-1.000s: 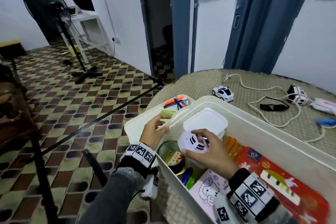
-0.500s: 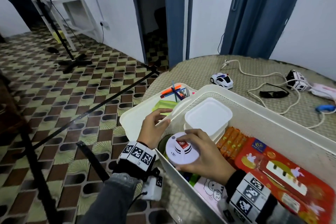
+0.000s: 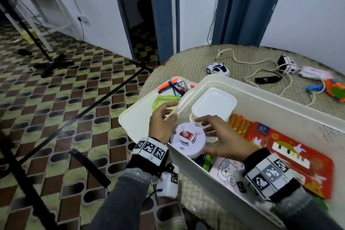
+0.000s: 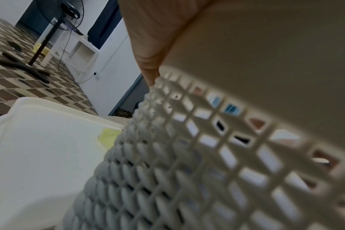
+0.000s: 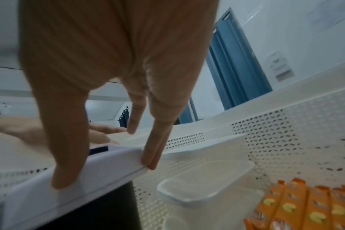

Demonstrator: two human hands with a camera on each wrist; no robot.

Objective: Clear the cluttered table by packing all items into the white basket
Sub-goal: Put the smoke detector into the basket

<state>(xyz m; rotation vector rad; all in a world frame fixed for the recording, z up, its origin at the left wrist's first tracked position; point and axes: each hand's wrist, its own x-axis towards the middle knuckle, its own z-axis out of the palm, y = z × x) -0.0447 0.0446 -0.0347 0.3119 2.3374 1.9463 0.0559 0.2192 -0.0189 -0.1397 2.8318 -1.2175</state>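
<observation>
Two hands at work, both yours. Your left hand [image 3: 162, 123] grips the near rim of the white basket [image 3: 280, 102], fingers curled over its edge. Your right hand [image 3: 222, 141] holds a round white smoke detector [image 3: 187, 141] by its side, thumb and fingers [image 5: 154, 149] pinching it, inside the basket's near corner. Basket contents: lidded white container [image 3: 213, 103], orange sachets [image 3: 239, 124], red card pack [image 3: 291, 147], pink booklet [image 3: 226, 172]. Beside the basket: white tray [image 3: 134, 119] with pens [image 3: 172, 87]. On the table [image 3: 186, 61], well apart: toy police car [image 3: 218, 69], sunglasses [image 3: 267, 78], white cable [image 3: 242, 60].
</observation>
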